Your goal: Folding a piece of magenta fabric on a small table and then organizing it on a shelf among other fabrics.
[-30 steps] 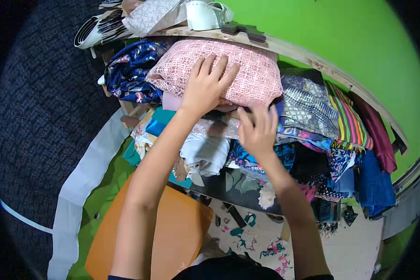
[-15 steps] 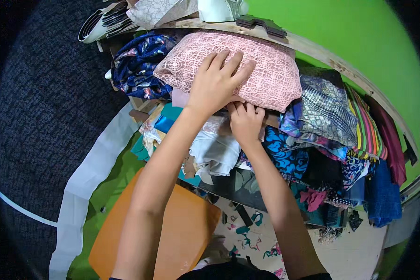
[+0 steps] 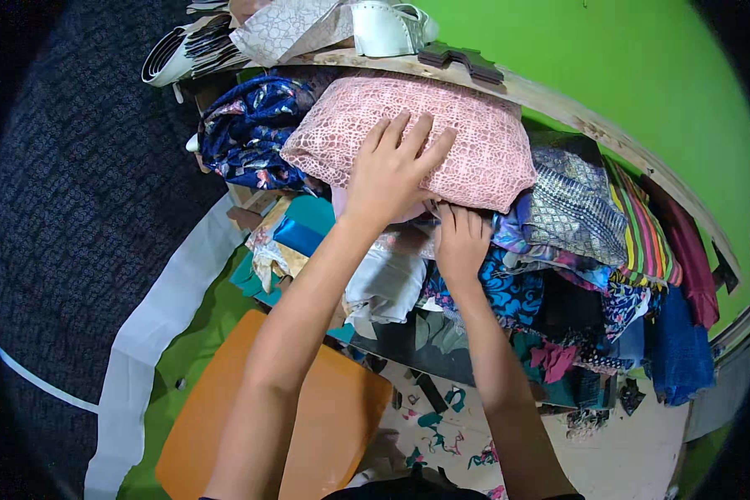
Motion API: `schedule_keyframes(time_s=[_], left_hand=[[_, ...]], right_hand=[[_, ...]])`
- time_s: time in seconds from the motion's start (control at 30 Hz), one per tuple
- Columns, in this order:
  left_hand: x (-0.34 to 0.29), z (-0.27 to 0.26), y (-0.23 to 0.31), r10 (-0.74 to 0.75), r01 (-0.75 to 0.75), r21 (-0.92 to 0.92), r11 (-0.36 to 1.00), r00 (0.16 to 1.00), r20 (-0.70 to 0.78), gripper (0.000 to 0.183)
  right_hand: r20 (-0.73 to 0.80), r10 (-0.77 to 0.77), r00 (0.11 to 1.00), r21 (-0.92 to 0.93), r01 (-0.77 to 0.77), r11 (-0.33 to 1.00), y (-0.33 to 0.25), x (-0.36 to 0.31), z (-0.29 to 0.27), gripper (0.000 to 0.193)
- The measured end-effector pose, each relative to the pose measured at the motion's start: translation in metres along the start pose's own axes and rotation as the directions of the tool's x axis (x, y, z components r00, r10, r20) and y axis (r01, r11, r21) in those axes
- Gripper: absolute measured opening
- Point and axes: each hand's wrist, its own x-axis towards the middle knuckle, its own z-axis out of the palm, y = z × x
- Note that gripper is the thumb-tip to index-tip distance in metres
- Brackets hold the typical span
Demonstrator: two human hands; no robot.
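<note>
A plump bundle of pink lace-patterned fabric (image 3: 475, 142) lies in a shelf stuffed with cloth. My left hand (image 3: 396, 171) rests on its front with fingers spread, pressing on the lace. My right hand (image 3: 462, 237) is at the bundle's lower front edge, fingers bent together; their tips are tucked under it and whatever they grip is hidden. Below my hands hangs white cloth (image 3: 385, 286). Just right of my right hand is blue-and-black patterned fabric (image 3: 512, 287).
Navy floral cloth (image 3: 254, 125) sits left of the bundle; grey patterned fabric (image 3: 571, 192) and striped fabric (image 3: 642, 221) sit to its right. A wooden shelf edge (image 3: 558, 104) runs above. An orange panel (image 3: 217, 408) is lower left. Cloth scraps (image 3: 442, 433) litter the floor.
The right hand has shifted slightly right along the bundle's lower edge. The left hand stays spread on the lace. The view has tilted a little, so the bundle appears lower.
</note>
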Motion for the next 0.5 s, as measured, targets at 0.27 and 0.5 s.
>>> schedule_keyframes(time_s=[0.27, 0.5], left_hand=[[-0.006, 0.004, 0.013, -0.05, 0.049, -0.066, 0.997, 0.999, -0.011, 0.088], [-0.017, -0.015, 0.0, -0.054, 0.044, -0.22, 0.975, 0.998, -0.037, 0.063]], right_hand=[[-0.027, 0.119, 0.992, 0.016, -0.119, 0.993, -0.007, -0.001, -0.008, 0.024], [-0.335, -0.044, 0.941, 0.298, 0.15, 0.943, -0.03, 0.02, -0.091, 0.019]])
